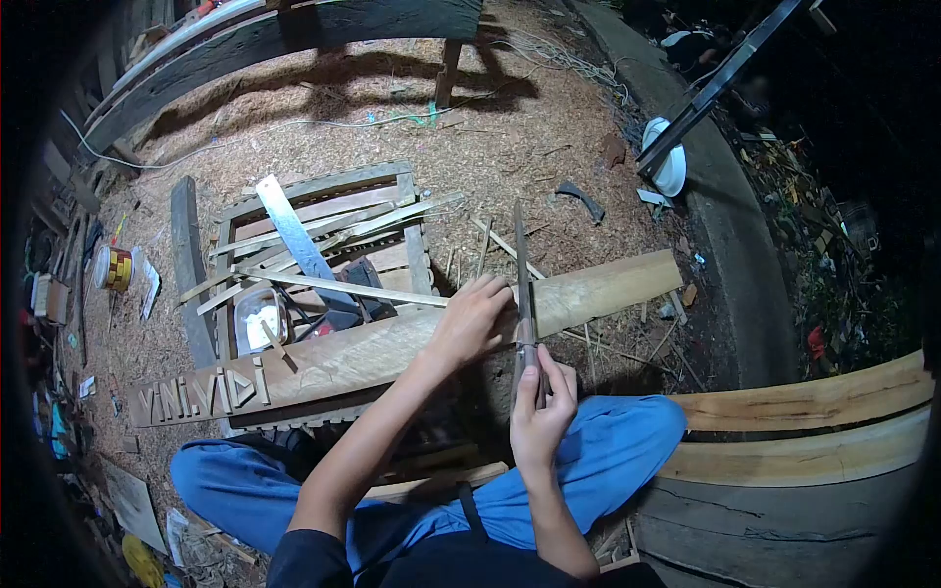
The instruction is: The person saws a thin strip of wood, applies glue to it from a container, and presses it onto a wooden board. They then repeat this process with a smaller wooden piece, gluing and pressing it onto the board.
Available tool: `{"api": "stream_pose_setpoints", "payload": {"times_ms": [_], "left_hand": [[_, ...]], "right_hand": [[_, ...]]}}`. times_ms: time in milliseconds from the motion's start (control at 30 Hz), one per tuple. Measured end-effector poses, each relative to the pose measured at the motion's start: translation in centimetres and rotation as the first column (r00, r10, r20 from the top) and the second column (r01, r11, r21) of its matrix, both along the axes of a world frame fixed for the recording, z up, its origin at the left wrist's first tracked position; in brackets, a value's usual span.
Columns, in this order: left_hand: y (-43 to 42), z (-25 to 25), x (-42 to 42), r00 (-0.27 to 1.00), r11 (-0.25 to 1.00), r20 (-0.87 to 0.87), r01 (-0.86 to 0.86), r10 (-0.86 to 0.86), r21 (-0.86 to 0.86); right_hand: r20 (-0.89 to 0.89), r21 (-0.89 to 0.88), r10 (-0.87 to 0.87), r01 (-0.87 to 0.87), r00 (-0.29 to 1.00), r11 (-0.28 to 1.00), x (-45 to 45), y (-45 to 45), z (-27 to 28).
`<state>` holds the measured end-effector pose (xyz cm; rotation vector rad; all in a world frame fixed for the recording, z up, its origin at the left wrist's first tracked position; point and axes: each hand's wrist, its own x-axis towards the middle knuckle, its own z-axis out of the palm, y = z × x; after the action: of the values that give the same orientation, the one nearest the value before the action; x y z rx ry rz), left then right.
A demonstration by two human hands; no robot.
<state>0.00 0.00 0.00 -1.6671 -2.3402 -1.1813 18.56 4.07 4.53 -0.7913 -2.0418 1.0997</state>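
A long board point(608, 289) lies across in front of my knees, with raised wooden letters point(204, 392) reading "VINI.VIDI" at its left end. My right hand point(544, 416) is closed around the handle of a long, narrow-bladed knife point(522, 265), whose blade points away from me across the board. Just left of the blade, my left hand point(475, 318) is over the board with curled fingers. Whatever those fingers pinch, if anything, is hidden. A thin wooden strip point(343, 285) runs toward this hand from the left.
Under the board stands a slatted pallet point(410, 235) bearing wood strips, a handsaw point(294, 230) and a clear tub point(261, 318). A dark curved piece point(581, 201) lies on the shavings. Planks point(804, 416) lie at right; a heavy bench point(363, 22) stands beyond.
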Motion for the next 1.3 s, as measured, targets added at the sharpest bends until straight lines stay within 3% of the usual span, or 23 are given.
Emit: {"api": "stream_pose_setpoints", "payload": {"times_ms": [100,167,200,367,567,733,833,900,967,1000,1033,1100,1233,1300], "left_hand": [[1.5,0.2,1.1,1.000,0.998,0.017,-0.011,0.011,0.056],[0.9,0.4,0.3,1.000,0.998,-0.016,0.001,0.000,0.065],[0.9,0.3,0.0,1.000,0.998,-0.029,0.007,-0.006,0.055],[0.4,0.4,0.3,1.000,0.999,-0.007,-0.005,0.006,0.036],[0.1,0.4,0.1,1.000,1.000,-0.015,0.002,-0.002,0.024],[0.1,0.4,0.2,1.000,1.000,-0.005,-0.001,0.001,0.022],[0.2,0.2,0.3,1.000,0.999,-0.022,-0.019,0.020,0.042],[0.1,0.1,0.1,1.000,0.999,-0.010,0.000,0.000,0.036],[0.3,-0.1,0.2,1.000,0.999,-0.012,0.000,0.000,0.035],[0.3,0.1,0.1,1.000,0.999,-0.016,-0.005,0.006,0.038],[0.2,0.2,0.0,1.000,0.999,-0.020,-0.006,0.007,0.039],[0.0,0.3,0.3,1.000,0.999,-0.030,0.010,-0.009,0.048],[-0.1,0.5,0.1,1.000,1.000,-0.020,0.019,-0.019,0.022],[0.1,0.4,0.2,1.000,1.000,-0.031,0.005,-0.005,0.015]], "right_hand": [[0.002,0.037,0.007,-0.007,1.000,0.999,1.3,1.1,0.5],[-0.043,-0.139,-0.034,0.028,0.999,0.990,0.6,0.6,-0.2],[-0.038,0.003,-0.010,0.011,0.999,1.000,-0.2,0.3,0.2],[-0.067,0.084,-0.015,0.020,0.998,0.996,-1.3,0.4,-0.7],[-0.056,-0.152,-0.055,0.045,0.997,0.987,1.0,-1.2,-0.4],[-0.033,0.025,-0.030,0.030,0.999,0.999,0.0,-0.4,0.3],[-0.065,0.056,-0.008,0.012,0.998,0.998,1.4,-1.2,0.1],[-0.058,-0.034,-0.036,0.035,0.998,0.999,0.7,-0.9,0.3],[-0.039,0.045,-0.016,0.017,0.999,0.999,-0.5,-0.1,0.1],[-0.041,0.186,-0.003,0.010,0.999,0.982,-0.7,0.2,-0.2],[-0.045,0.188,-0.002,0.010,0.999,0.982,-0.4,0.3,-0.6],[-0.051,-0.036,-0.012,0.010,0.999,0.999,0.5,0.1,-1.1],[-0.068,0.048,-0.005,0.008,0.998,0.999,-0.7,0.5,-0.8],[-0.032,-0.090,-0.052,0.049,0.998,0.995,-1.2,0.3,-0.2]]}}
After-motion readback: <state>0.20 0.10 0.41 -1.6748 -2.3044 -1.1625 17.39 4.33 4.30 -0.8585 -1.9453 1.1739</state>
